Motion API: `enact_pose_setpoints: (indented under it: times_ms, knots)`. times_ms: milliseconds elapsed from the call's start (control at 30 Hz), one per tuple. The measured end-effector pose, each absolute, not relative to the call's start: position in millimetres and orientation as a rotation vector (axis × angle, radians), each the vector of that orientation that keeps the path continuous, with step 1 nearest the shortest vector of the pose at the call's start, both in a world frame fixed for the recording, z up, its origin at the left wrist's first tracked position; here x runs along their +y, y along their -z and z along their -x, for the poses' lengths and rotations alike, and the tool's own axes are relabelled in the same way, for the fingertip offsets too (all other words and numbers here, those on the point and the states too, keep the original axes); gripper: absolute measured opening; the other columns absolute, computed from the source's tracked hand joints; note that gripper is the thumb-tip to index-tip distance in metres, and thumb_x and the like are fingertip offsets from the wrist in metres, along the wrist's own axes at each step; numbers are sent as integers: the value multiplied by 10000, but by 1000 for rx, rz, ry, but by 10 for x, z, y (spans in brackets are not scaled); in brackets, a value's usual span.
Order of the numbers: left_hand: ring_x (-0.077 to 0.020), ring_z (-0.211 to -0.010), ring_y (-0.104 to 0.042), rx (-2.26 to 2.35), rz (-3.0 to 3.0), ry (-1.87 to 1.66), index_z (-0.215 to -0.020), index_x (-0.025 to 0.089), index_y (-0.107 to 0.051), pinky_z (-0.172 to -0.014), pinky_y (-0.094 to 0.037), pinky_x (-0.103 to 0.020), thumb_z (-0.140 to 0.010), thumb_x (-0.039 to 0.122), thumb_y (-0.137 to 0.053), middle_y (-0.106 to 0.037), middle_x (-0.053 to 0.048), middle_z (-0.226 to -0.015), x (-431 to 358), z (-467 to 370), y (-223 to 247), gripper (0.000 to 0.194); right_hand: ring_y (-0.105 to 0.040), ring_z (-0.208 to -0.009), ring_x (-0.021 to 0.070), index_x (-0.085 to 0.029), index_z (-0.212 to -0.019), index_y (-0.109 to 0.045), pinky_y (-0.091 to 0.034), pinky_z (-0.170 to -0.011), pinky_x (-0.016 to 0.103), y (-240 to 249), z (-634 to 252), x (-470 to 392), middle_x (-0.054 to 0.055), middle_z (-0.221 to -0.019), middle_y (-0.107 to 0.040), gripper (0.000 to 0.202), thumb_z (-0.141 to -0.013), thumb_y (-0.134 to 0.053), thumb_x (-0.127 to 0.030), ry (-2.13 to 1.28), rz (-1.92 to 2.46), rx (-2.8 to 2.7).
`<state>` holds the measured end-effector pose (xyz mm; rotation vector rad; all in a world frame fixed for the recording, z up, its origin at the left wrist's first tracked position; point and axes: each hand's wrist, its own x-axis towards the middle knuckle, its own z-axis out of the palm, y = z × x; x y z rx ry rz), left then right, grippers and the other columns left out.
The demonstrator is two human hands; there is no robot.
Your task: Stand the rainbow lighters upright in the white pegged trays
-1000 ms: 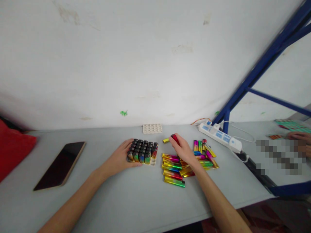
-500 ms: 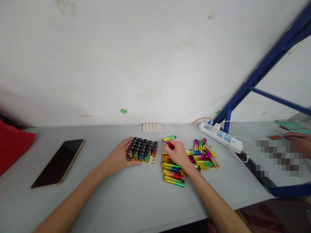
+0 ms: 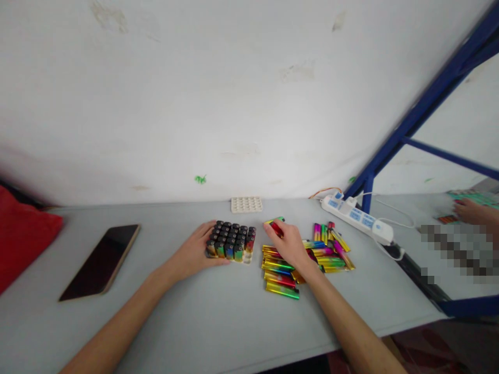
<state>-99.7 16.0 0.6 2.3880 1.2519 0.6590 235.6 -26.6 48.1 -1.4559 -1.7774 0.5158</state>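
Several black-topped lighters (image 3: 230,240) stand upright in rows in a white holed tray (image 3: 247,258), whose front right corner has bare holes. My left hand (image 3: 197,249) is wrapped round the left side of this block. Between the fingers of my right hand (image 3: 286,240) is a red lighter (image 3: 277,228), held just above the pile. Shiny multicoloured lighters (image 3: 281,290) lie loosely under and beside my right wrist. Behind my right fingertips lies a yellow-green lighter (image 3: 279,219), partly covered by them.
A second white holed tray (image 3: 247,204) lies by the wall. On the left are a dark phone (image 3: 100,262) and a red cloth item (image 3: 25,236). A power strip (image 3: 356,217) and blue frame (image 3: 390,151) stand right; beyond is another person's hand (image 3: 470,210).
My right hand has shifted slightly, now covering part of the yellow-green lighter, with the red one still in its fingers. The other person's hand has moved. The view has swung slightly.
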Motion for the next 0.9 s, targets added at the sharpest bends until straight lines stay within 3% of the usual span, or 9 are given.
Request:
enact_pose_setpoints:
  times_ms: [133, 233, 367, 500, 667, 900]
  knots:
    - [-438, -1620, -626, 1272, -2377, -659, -1622, 240, -683, -1426, -474, -583, -759, 601, -1064, -663, -180, -1734, 154, 978, -17, 1010, -614, -747, 215, -273, -938, -573, -449, -745, 327, -592, -2400, -336, 5, -802, -650, 391, -1210, -471, -533, -545, 1271, -1899]
    - [-429, -1597, -643, 1224, -2386, -675, -1616, 226, -682, -1413, -486, -595, -789, 609, -1054, -675, -174, -1716, 150, 961, -43, 985, -639, -839, 221, -269, -891, -555, -473, -794, 332, -666, -2427, -386, 46, -918, -680, 487, -1232, -446, -600, -516, 1157, -2032]
    - [-432, -1610, -628, 1207, -2379, -678, -1614, 223, -681, -1421, -475, -582, -788, 615, -1063, -670, -180, -1719, 154, 953, -56, 991, -525, -692, 187, -278, -782, -436, -393, -700, 328, -687, -2431, -431, -8, -745, -574, 590, -1224, -465, -667, -554, 1197, -2093]
    - [-422, -1604, -634, 1198, -2380, -676, -1637, 243, -663, -1421, -473, -581, -787, 594, -1068, -667, -163, -1726, 162, 961, -42, 1004, -520, -629, 169, -273, -771, -474, -363, -653, 311, -646, -2393, -452, -27, -670, -589, 603, -1198, -544, -693, -703, 1205, -2103]
    - [-428, -1598, -639, 1194, -2366, -673, -1638, 247, -667, -1414, -475, -599, -785, 625, -1055, -673, -175, -1714, 170, 965, -23, 1010, -592, -627, 171, -248, -778, -575, -380, -649, 294, -571, -2346, -441, -16, -669, -666, 541, -1204, -645, -573, -741, 1263, -2178]
    - [-463, -1621, -616, 1205, -2331, -710, -1576, 283, -727, -1417, -474, -617, -722, 664, -1066, -691, -160, -1708, 178, 944, -5, 994, -694, -795, 212, -201, -964, -751, -418, -715, 312, -538, -2226, -447, 65, -917, -776, 334, -1187, -737, -448, -281, 1348, -2457]
